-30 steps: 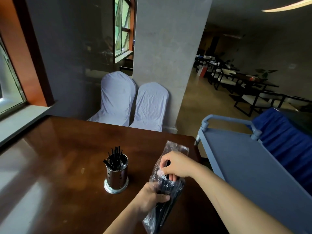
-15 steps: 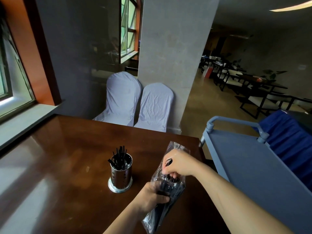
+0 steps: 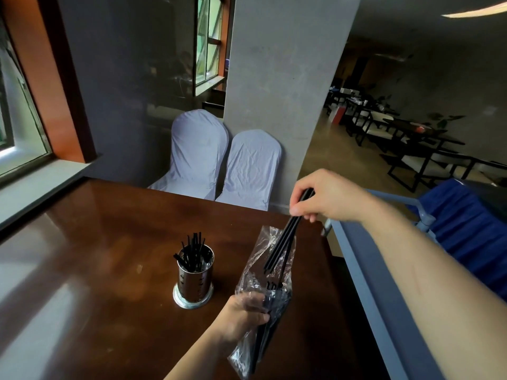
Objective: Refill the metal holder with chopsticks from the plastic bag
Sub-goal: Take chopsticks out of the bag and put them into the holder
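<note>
A perforated metal holder stands on the dark wooden table with several black chopsticks sticking out of its top. Right of it, my left hand grips the middle of a clear plastic bag that holds more black chopsticks. My right hand is raised above the bag's open mouth and pinches a few black chopsticks by their upper ends. Their lower tips still hang inside the bag.
A blue-grey service cart stands tight against the table's right edge, with blue cloth beyond it. Two white-covered chairs lean against a concrete pillar behind the table. A window sill runs along the left.
My right hand has lifted up and to the right out of the bag's mouth, drawing a few chopsticks with it. My left hand keeps its grip on the bag.
</note>
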